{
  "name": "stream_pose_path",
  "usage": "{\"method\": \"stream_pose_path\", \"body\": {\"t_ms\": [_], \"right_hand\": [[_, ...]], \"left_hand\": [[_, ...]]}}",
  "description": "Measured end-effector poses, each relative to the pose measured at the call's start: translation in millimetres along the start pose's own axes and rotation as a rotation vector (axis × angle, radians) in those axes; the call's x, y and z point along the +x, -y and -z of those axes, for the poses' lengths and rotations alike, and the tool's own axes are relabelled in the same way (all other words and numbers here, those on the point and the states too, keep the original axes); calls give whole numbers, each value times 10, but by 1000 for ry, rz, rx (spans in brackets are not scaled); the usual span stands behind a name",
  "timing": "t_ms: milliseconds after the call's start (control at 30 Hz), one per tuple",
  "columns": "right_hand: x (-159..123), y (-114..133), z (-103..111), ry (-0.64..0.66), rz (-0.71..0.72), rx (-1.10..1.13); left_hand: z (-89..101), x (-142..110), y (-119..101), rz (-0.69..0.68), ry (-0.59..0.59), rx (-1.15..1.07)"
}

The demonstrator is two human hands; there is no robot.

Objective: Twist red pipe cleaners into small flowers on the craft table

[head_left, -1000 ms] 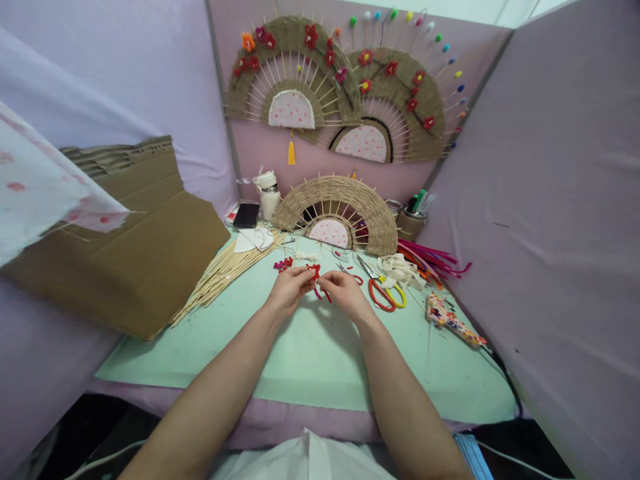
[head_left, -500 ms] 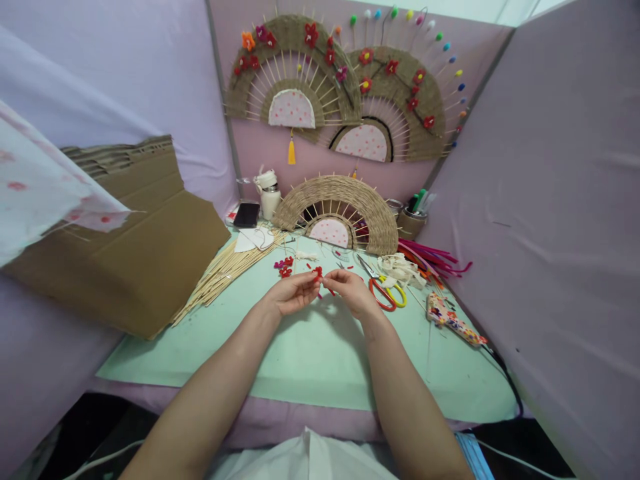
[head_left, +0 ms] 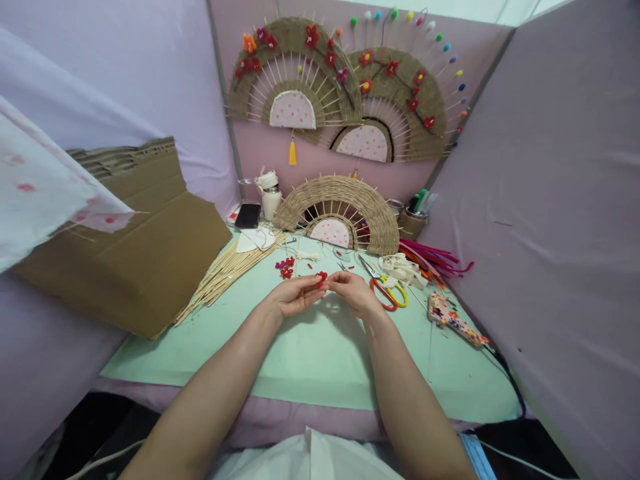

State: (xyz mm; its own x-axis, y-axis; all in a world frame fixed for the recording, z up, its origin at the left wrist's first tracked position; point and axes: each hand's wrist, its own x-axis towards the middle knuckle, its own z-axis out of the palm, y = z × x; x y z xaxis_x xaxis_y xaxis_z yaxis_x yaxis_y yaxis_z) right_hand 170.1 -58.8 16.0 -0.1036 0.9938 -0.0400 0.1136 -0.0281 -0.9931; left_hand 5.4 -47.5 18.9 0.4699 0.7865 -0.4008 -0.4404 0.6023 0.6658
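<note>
Over the middle of the table, my left hand is closed, pinching a small red pipe-cleaner flower between thumb and fingers. My right hand meets it from the other side, its fingertips pinched together at the flower's edge. Whatever lies inside the right fingertips is too small to make out. Just left of the hands lie finished-looking red and purple flowers. Small scissors, partly hidden behind my right hand, and short red snippets rest beyond it. Larger scissors with red and yellow handles lie to the right.
A twine-wrapped fan stands at the back. Bamboo sticks and a cardboard sheet are on the left. A floral glue gun, white strips and pink pipe cleaners lie right. Decorated fans hang behind.
Both hands have shifted slightly right. The flower has turned in my left fingers, and the red ends that hung below it show less. A red flower on the table, earlier hidden, is uncovered.
</note>
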Motion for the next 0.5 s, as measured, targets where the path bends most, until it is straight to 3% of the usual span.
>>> {"method": "stream_pose_path", "body": {"t_ms": [233, 500], "right_hand": [[5, 56, -83, -269, 256, -151], [-32, 97, -142, -302, 381, -294]], "left_hand": [[-79, 8, 26, -311, -72, 126], [-139, 18, 79, -455, -194, 223]]}}
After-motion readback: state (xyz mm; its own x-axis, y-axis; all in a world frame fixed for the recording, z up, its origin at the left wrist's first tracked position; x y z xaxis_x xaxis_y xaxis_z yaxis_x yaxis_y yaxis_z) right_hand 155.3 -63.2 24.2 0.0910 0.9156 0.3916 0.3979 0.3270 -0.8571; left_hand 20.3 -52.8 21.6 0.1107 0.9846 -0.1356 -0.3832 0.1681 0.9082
